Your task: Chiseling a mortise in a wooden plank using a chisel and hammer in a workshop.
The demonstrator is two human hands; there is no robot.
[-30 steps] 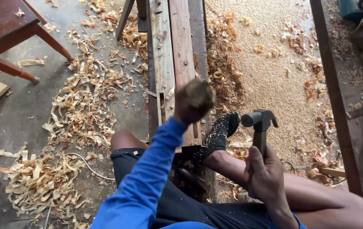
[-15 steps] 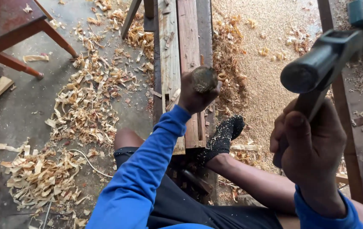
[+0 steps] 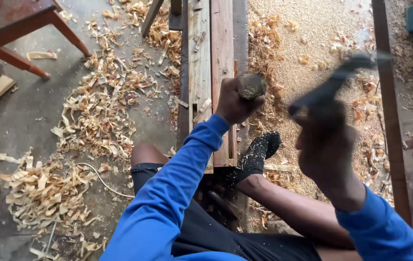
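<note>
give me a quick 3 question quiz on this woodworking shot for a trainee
1. True or false: the left hand grips a chisel handle stood on the wooden planks.
2. What does the right hand hold?
A. a hand saw
B. a hammer, blurred by motion
C. a paintbrush
3. Fill in: the floor left of the planks is littered with wood ______.

Key:
1. True. The rounded, worn handle top shows above the fist.
2. B
3. shavings
</note>
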